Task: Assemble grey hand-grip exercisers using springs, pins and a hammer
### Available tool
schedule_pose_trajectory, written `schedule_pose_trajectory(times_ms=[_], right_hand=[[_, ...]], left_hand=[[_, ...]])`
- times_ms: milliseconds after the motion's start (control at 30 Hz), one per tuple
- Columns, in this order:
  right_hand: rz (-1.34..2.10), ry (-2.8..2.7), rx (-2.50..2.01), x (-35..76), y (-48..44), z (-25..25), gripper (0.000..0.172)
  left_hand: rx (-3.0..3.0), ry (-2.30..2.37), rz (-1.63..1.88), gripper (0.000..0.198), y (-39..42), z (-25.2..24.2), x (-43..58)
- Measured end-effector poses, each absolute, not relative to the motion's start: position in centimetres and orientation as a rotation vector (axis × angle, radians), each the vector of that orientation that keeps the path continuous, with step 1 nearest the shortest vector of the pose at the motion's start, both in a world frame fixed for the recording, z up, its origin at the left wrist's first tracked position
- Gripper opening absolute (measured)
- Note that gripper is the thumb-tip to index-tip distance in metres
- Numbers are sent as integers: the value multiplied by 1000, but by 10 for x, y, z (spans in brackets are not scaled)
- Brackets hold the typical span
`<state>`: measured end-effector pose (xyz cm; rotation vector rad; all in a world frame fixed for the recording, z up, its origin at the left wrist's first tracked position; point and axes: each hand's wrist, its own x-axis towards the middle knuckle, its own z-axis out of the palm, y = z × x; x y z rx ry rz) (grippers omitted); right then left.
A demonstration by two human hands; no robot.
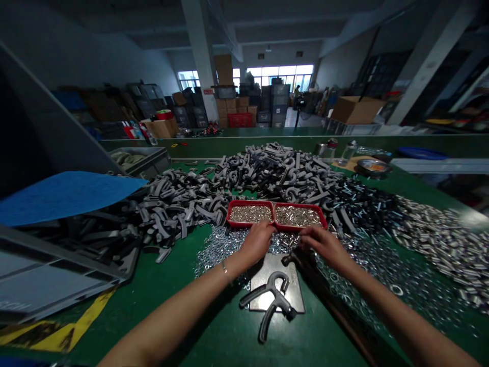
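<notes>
My left hand rests at the front of a red two-compartment tray, fingers bunched down over scattered steel washers. My right hand sits just to its right, near the tray's front rim, and its fingertips are hidden from view. Both compartments hold small silver metal parts. Below my hands, a grey plastic-and-metal assembled handle piece lies on a flat metal plate. Behind the tray rises a large heap of grey plastic parts.
Dark bolts and steel sleeves lie heaped on the green bench to the right. A blue sheet and grey crate stand at left. A metal bowl and glass jar sit at the back.
</notes>
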<state>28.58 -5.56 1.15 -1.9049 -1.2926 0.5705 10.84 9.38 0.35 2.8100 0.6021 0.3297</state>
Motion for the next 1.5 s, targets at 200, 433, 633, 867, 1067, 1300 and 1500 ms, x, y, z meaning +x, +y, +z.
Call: schedule_pose_trajectory(times_ms=[200,433,633,867,1067,1300,1500], right_hand=[[806,-1178,-1830,214,-106,-38,28],[623,-1302,-1886,215,-99,-48,27],[463,-1589,-1943,211,-105,-43,18],[-31,-1705,-2264,235,-132,-36,30],[47,-1623,-2338,244,-143,-32,12],[580,-1354,-2032,230,-169,-6,30],[750,-1476,-2128,222,-182,9,30]], left_hand=[[2684,685,149,25,68,-25,52],[2404,785,285,23,56,-14,45],[2113,766,432,10,13,-31,32],[2243,762,519,10,3,-42,32],[2812,387,256,17,-11,-35,23],[2941,503,199,41,-32,-36,17],[2798,528,304,41,-31,-38,16]])
